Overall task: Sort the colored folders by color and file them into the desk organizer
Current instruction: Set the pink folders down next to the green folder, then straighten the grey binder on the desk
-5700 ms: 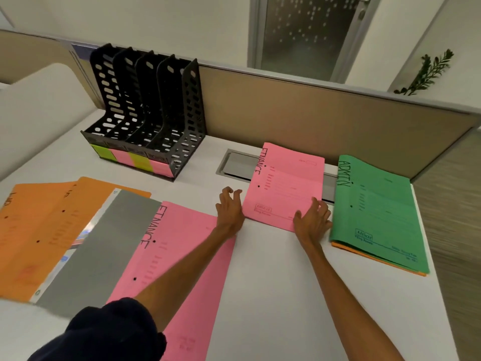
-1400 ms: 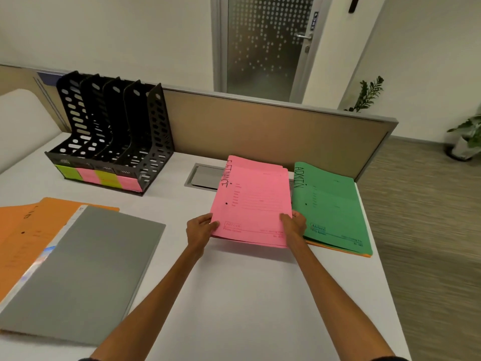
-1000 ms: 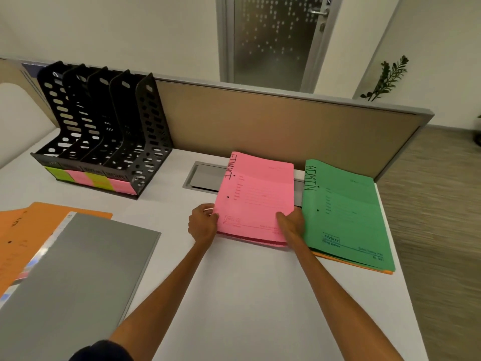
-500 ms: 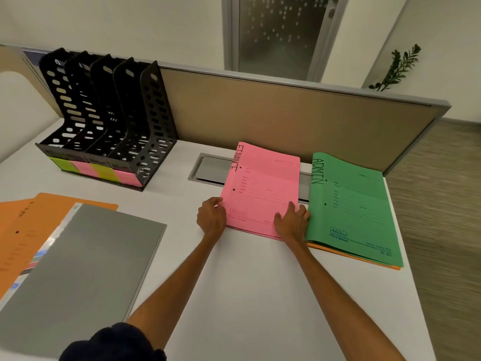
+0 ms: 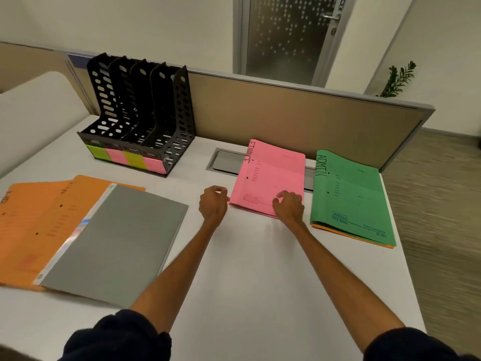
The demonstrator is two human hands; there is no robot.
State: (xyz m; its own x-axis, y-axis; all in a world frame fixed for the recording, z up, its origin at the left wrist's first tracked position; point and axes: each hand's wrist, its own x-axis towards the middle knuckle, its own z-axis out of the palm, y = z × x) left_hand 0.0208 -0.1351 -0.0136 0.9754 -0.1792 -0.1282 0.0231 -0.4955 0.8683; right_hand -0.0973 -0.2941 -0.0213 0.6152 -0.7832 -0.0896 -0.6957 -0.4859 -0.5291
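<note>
A stack of pink folders (image 5: 276,173) marked FINANCE lies flat at the back middle of the white desk (image 5: 247,277). My right hand (image 5: 289,207) hovers over its near right corner with loosely curled fingers, holding nothing. Just left of the stack's near edge is my left hand (image 5: 213,204), also loosely curled and empty. Right of the pink stack, a green ADMIN folder (image 5: 351,194) lies on an orange one (image 5: 351,237). Orange folders (image 5: 39,212) sit at the left, partly under a grey folder (image 5: 117,243). The black desk organizer (image 5: 140,110) stands at the back left, its slots empty.
Coloured labels (image 5: 127,158), green and pink, line the organizer's front. A metal cable hatch (image 5: 225,162) is set in the desk, partly under the pink stack. A beige partition (image 5: 286,118) closes the desk's far side. The desk's right edge drops to the floor.
The second pink folder from the left now lies on the pink stack at the back. Since half a second ago both hands have let go of the stack and curled back slightly.
</note>
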